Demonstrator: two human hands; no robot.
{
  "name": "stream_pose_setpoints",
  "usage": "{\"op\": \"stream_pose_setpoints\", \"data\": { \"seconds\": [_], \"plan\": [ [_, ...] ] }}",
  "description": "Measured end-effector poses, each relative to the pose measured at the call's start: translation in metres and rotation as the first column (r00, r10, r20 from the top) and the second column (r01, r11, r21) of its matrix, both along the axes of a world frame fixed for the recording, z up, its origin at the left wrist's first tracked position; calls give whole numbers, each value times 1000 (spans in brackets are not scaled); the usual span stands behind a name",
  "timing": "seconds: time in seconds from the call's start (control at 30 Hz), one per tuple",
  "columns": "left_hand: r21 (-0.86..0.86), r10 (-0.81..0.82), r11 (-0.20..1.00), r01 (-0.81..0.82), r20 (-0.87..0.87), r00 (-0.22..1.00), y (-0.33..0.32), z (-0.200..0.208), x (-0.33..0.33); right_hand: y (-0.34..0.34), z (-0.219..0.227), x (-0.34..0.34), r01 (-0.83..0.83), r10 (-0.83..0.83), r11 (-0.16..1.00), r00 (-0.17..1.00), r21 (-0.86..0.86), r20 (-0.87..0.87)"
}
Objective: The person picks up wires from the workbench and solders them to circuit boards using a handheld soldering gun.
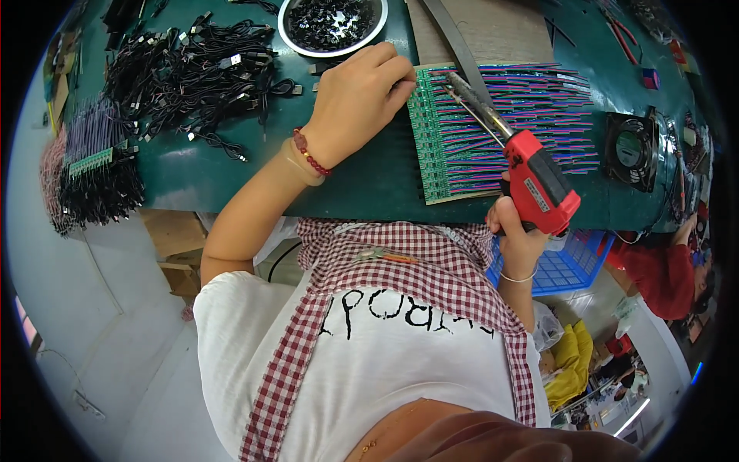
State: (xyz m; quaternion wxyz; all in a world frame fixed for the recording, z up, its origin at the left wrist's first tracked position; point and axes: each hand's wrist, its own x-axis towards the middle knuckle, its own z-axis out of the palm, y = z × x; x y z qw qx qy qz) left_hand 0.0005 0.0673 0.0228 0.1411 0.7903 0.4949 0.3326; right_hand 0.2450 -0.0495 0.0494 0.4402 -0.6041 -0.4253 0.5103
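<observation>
My right hand (516, 231) is wrapped round the grip of a red and black soldering gun (536, 179). Its metal tip points up and left, over the green circuit boards (427, 146) that line the left side of a flat panel. Rows of pink, blue and black wires (539, 123) run rightward from these boards. My left hand (362, 92), wearing a beaded bracelet, is closed at the panel's upper left corner. Its fingertips are pressed together beside the boards, and whatever is between them is hidden.
A heap of black USB cables (200, 69) covers the table's left part. Behind my left hand stands a white bowl (332, 52) of small black parts. A metal strip (458, 46) crosses the panel's top. A small fan (630, 150) stands right; a blue crate (570, 269) sits below.
</observation>
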Motion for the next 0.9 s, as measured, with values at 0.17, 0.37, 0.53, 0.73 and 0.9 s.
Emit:
{"op": "stream_pose_setpoints", "data": {
  "seconds": [0.17, 0.37, 0.53, 0.73, 0.9],
  "plan": [
    [-12, -19, 1000, 20, 46, 999, 3, -1, -1, -2, -6, -1, -39, 38, 999, 997, 11, 65],
    [-28, 5, 1000, -5, -18, 1000, 1, 3, 2, -9, -17, 6, -80, 64, 994, 980, 79, 190],
    [-1, 18, 1000, -18, -66, 998, -1, 5, 4, -11, -18, 8, -116, 93, 990, 967, 85, 236],
    [18, 11, 1000, -9, -87, 996, -1, 5, 5, -6, -2, 0, -18, 13, 998, 995, 53, 104],
    [15, 9, 1000, -8, -100, 995, -1, 7, 4, -6, 4, 2, -59, 59, 997, 998, 54, 2]
  ]
}}
